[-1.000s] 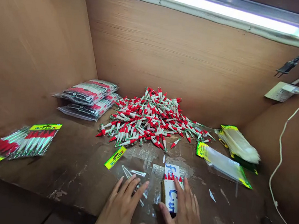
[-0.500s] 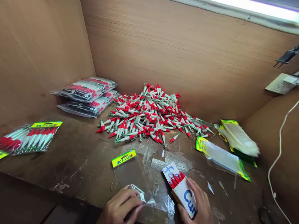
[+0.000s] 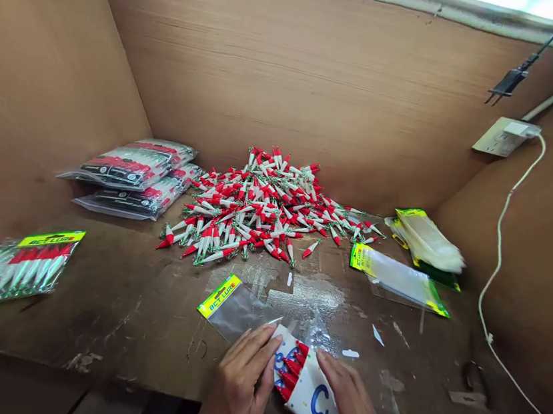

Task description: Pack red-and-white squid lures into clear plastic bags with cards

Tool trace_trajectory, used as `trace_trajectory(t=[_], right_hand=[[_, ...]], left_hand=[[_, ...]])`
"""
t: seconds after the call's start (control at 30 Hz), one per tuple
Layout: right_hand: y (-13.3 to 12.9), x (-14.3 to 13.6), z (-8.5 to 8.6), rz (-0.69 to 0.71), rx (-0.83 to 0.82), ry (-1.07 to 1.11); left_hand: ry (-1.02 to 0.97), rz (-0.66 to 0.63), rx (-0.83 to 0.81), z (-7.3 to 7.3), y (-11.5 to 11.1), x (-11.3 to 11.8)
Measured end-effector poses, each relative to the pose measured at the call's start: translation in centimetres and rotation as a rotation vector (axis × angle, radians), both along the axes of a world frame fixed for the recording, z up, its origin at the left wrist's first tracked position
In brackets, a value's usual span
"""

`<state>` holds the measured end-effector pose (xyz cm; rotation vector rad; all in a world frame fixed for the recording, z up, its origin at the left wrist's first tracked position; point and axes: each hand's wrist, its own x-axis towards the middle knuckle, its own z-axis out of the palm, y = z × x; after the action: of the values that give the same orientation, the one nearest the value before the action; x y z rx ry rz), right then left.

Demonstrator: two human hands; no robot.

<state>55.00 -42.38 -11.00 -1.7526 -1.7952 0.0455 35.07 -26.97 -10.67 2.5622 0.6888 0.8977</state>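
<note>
My right hand (image 3: 355, 408) is closed around a flat white holder (image 3: 315, 406) with blue handwritten letters. Several red lure tips (image 3: 292, 371) stick out side by side from the holder's edge. The holder's narrow lettered end meets the mouth of a clear plastic bag (image 3: 246, 307) with a yellow "BCT LURE" header. My left hand (image 3: 245, 378) pinches the bag's mouth around that end; how far the end sits inside is hidden by my fingers. The bag lies on the worn brown table, header pointing away to the left.
A heap of red and white squid lures (image 3: 256, 211) lies at the back. Filled black-labelled packs (image 3: 129, 172) are stacked at left, filled BCT LURE bags (image 3: 42, 265) nearer. Unfilled bags (image 3: 399, 276) lie at right, with a small dark tool (image 3: 474, 379) and a hanging white cable (image 3: 496, 261).
The holder has moved left to the bag's mouth, and my hands have come together. A white slip at the bag's mouth is gone from there; a similar one lies on the table. The view has shifted right.
</note>
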Motion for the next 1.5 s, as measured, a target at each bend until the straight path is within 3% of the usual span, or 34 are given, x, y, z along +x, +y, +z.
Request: trace_trajectory(t=[0.27, 0.47, 0.6, 0.93, 1.13, 1.33, 1.5], right_hand=[[2.3, -0.5, 1.1, 0.004, -0.046, 0.004], [2.9, -0.8, 1.5, 0.005, -0.052, 0.028], [2.8, -0.4, 1.5, 0.011, -0.029, 0.003], [2.4, 0.2, 2.5, 0.016, -0.056, -0.004], [3.7, -0.6, 2.4, 0.027, -0.074, 0.066], [3.5, -0.2, 2.1, 0.042, -0.087, 0.060], [2.9, 0.2, 1.8, 0.080, -0.084, 0.055]], left_hand=[[0.155, -0.047, 0.041, -0.8, -0.2, -0.5], [0.192, -0.110, 0.060, -0.7, 0.0, -0.4], [0.216, -0.085, 0.027, -0.5, 0.3, 0.0], [0.186, -0.124, 0.035, -0.4, 0.5, 0.3], [0.104, -0.088, -0.005, -0.3, 0.7, 0.1], [-0.094, 0.025, -0.097, 0.3, 0.8, 0.3], [-0.072, -0.012, -0.153, 0.3, 0.8, 0.4]])
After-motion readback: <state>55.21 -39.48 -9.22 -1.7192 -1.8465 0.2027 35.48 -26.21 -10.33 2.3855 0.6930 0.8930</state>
